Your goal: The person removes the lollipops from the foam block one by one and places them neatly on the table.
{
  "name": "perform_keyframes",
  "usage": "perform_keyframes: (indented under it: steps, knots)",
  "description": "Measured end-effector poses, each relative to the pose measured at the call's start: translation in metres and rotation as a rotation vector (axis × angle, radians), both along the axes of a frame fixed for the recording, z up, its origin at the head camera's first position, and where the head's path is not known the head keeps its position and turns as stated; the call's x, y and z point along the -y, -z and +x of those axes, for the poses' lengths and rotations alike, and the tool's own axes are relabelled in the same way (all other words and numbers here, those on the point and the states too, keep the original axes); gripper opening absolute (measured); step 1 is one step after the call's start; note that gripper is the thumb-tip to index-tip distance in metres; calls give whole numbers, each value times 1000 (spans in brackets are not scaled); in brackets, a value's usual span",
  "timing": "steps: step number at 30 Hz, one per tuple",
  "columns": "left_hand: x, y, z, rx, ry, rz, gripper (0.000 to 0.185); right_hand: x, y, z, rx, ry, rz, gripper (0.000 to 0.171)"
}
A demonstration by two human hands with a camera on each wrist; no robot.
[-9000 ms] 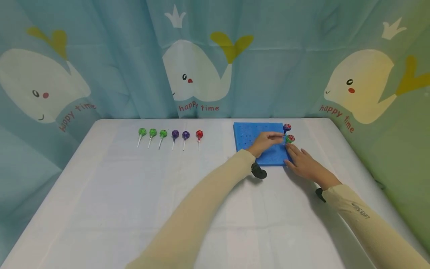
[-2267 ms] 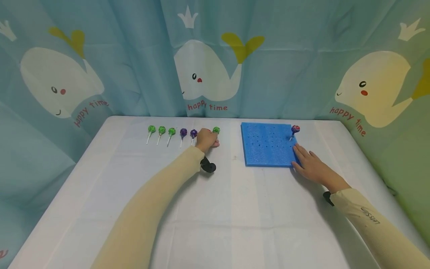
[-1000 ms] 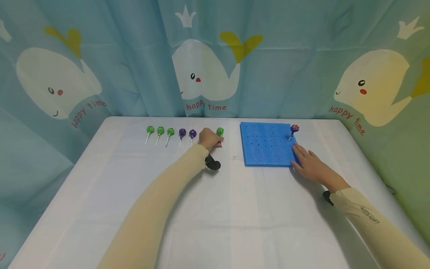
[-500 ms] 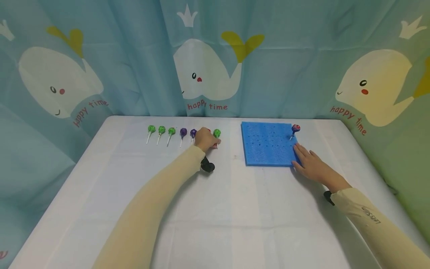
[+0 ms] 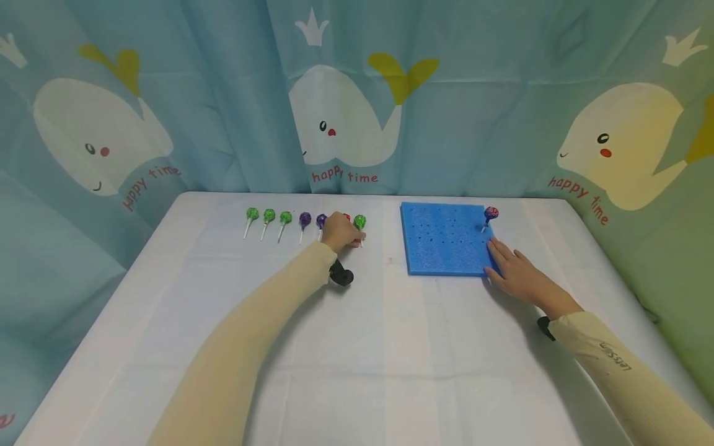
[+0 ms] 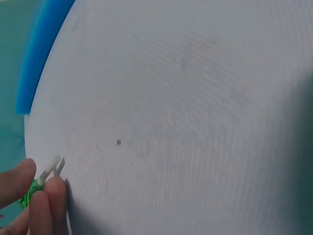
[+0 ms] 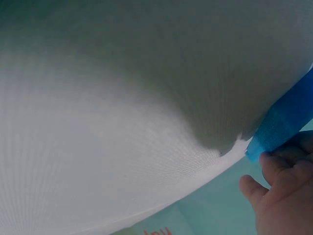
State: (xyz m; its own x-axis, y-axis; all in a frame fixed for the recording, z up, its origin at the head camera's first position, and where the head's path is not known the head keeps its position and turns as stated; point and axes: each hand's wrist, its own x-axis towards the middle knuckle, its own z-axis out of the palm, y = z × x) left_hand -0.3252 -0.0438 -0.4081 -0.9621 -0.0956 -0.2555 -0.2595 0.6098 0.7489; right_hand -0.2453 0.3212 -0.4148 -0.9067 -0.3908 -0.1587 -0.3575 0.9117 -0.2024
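My left hand [image 5: 339,231] pinches a green lollipop [image 5: 359,220] just above the white table, at the right end of a lollipop row. In the left wrist view its green wrapper [image 6: 30,192] shows between thumb and fingers, with white stick showing past the fingertips. A red lollipop [image 5: 347,217] is mostly hidden behind that hand. My right hand [image 5: 519,279], fingers extended, rests against the right edge of a blue foam board [image 5: 446,257] with small holes. One purple-and-red lollipop [image 5: 491,213] stands upright, slightly tilted, near the board's right edge.
Left of my left hand lie several lollipops in a row, sticks toward me: green ones such as the leftmost lollipop [image 5: 252,213], then two purple, one being the purple lollipop [image 5: 304,219]. A patterned curtain [image 5: 474,142] hangs behind the table [image 5: 390,371].
Nine seconds ago the green lollipop stood in the board at my left hand; since then it has moved left to the row's end. Over the last half second little moves. My right hand stays at the board.
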Motion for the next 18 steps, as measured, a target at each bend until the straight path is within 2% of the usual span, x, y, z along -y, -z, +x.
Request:
perform_keyframes:
  steps: [5,11,14,18]
  knots:
    - [9,-7,0,-38,47,34,20,0,0,0,13,5,0,68]
    - [13,-21,-3,-75,89,63,20,0,1,0,10,8,14,69]
    - [10,-24,-5,-73,108,137,24,-1,1,0,9,7,14,68]
    - [4,-24,-8,-88,184,266,32,0,1,0,7,4,8,68]
